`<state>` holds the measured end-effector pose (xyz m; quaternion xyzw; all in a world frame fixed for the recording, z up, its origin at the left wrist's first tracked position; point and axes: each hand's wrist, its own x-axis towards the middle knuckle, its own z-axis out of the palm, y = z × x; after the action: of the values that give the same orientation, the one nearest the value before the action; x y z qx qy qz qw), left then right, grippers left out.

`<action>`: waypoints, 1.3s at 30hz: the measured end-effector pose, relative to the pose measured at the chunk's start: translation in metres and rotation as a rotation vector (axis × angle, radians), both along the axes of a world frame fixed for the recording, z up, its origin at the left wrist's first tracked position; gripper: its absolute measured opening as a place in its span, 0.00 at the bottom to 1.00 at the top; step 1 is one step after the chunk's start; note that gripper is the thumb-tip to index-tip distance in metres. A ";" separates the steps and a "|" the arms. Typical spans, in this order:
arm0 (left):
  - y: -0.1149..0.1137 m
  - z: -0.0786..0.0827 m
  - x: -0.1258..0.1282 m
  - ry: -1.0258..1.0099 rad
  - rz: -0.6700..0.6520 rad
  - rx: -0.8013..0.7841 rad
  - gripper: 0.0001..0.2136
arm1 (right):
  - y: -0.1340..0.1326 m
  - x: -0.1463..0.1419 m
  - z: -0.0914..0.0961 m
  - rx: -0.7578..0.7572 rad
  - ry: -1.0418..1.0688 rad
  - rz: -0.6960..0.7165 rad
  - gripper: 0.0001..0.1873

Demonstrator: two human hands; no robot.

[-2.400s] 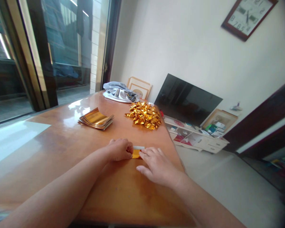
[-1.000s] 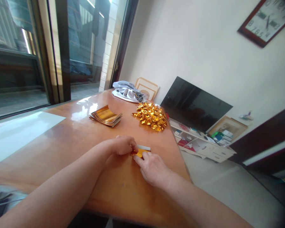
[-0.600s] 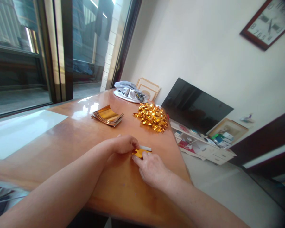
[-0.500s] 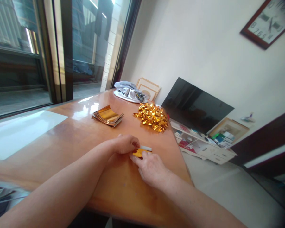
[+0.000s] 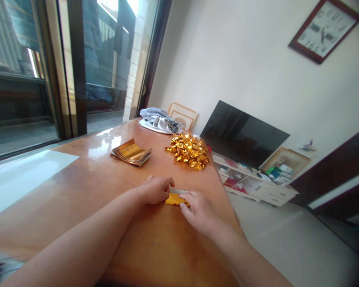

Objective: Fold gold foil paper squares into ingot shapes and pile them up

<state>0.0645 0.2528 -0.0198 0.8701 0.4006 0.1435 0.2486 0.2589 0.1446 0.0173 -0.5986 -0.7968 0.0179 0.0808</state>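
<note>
A small sheet of gold foil paper (image 5: pixel 172 199), with a pale strip along its far edge, lies low over the wooden table between my hands. My left hand (image 5: pixel 158 189) grips its left end with curled fingers. On the right end, my right hand (image 5: pixel 199 209) pinches the paper between thumb and fingers. Beyond my left hand rests a curled stack of gold foil sheets (image 5: pixel 131 152). A heap of folded gold foil pieces (image 5: pixel 189 151) sits farther off, toward the table's right edge.
The glossy wooden table (image 5: pixel 107 191) ends at its right edge just past my right hand. Bundled cloth (image 5: pixel 158 121) lies at the far end. A white sheet (image 5: pixel 24 175) covers the left side. A television (image 5: pixel 243 133) stands beyond, above a white cabinet (image 5: pixel 257 185).
The foil now lies flatter and shows more of its gold face between my hands. My right thumb has moved right, away from my left fingers. The view has shifted slightly.
</note>
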 end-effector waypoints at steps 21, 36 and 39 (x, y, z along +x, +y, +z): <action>0.000 -0.003 0.001 0.009 0.026 0.123 0.14 | 0.067 0.025 -0.026 -0.391 0.367 -0.138 0.05; 0.000 -0.008 0.003 -0.150 -0.001 -0.172 0.15 | 0.053 0.028 -0.017 -0.050 0.471 0.167 0.06; 0.000 -0.007 0.003 -0.169 -0.051 -0.194 0.14 | 0.049 0.027 -0.013 -0.012 0.524 0.228 0.07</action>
<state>0.0679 0.2524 -0.0263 0.8368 0.3679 0.1704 0.3679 0.2858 0.1937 0.0039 -0.4806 -0.8108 0.1854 0.2780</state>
